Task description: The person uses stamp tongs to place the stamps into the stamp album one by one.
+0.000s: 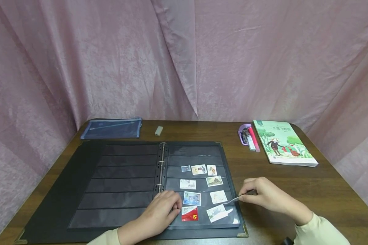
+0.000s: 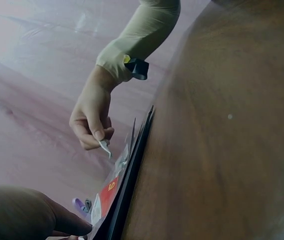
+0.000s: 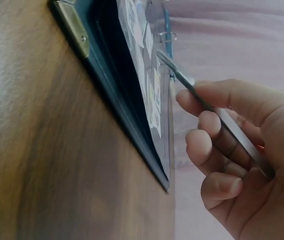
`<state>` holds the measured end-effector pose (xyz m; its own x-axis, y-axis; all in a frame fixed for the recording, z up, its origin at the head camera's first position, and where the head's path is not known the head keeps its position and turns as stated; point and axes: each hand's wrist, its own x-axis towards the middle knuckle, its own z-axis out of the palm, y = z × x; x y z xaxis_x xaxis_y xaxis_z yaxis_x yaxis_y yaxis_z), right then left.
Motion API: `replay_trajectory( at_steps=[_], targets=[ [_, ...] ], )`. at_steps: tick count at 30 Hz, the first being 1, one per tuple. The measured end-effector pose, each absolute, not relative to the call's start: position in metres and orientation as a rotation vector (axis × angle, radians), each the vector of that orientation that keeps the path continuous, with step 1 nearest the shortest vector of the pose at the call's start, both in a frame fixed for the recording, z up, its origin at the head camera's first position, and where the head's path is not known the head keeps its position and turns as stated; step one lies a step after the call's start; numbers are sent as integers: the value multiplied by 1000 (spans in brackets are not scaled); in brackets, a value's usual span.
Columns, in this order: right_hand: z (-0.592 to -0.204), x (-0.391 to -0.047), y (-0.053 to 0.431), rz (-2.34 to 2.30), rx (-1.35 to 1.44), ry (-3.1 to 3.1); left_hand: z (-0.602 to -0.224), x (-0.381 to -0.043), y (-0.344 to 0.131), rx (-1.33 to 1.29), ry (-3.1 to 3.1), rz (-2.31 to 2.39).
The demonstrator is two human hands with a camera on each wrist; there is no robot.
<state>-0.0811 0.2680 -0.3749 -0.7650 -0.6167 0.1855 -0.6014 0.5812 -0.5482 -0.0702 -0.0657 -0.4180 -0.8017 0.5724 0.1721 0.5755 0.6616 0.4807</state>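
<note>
My right hand (image 1: 263, 194) pinches a pair of metal tweezers (image 3: 239, 134) between thumb and fingers. The tweezers' tips point left, right at the upper edge of a pale stamp (image 1: 217, 213) on the album's right page, where a small white strip sticks out beside the stamp. A black stamp album (image 1: 119, 187) lies spread open under both hands. My left hand (image 1: 160, 211) rests on it near the lower middle, fingers loosely bent, beside a red-and-white stamp (image 1: 189, 215). Just above that is a blue stamp (image 1: 192, 198). Several more stamps lie in rows above, including a landscape stamp (image 1: 214, 181).
Behind the album lie a blue mesh pouch (image 1: 111, 129) and a small pale eraser-like block (image 1: 158, 131). At the back right are a purple item (image 1: 243, 134), a pink marker (image 1: 254, 139) and a green illustrated book (image 1: 283, 144). Pink curtains (image 1: 184, 61) hang behind the table.
</note>
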Motion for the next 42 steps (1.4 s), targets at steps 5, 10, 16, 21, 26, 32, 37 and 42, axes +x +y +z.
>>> replay_trajectory(
  at_steps=[5, 10, 16, 21, 26, 32, 37, 42],
  targets=[
    [-374, -86, 262, -814, -1142, 2742, -418, -71, -65, -985, -2867, -833],
    [-373, -88, 263, -744, -1157, 2738, -418, -71, -65, -985, -2860, -825],
    [-369, -91, 263, -722, -1131, 2709, -417, -72, -66, -982, -2851, -811],
    [-366, -94, 263, -729, -1100, 2662, -418, -71, -66, -974, -2858, -819],
    [-363, -96, 266, -769, -1088, 2635, -417, -71, -66, -977, -2858, -830],
    [-360, -96, 271, -844, -1059, 2671, -417, -72, -66, -978, -2848, -827],
    [-363, -92, 277, -980, -883, 2699, -417, -71, -66, -969, -2840, -821],
    [-372, -88, 287, -1148, -729, 2721, -418, -71, -65, -967, -2835, -810]
  ],
)
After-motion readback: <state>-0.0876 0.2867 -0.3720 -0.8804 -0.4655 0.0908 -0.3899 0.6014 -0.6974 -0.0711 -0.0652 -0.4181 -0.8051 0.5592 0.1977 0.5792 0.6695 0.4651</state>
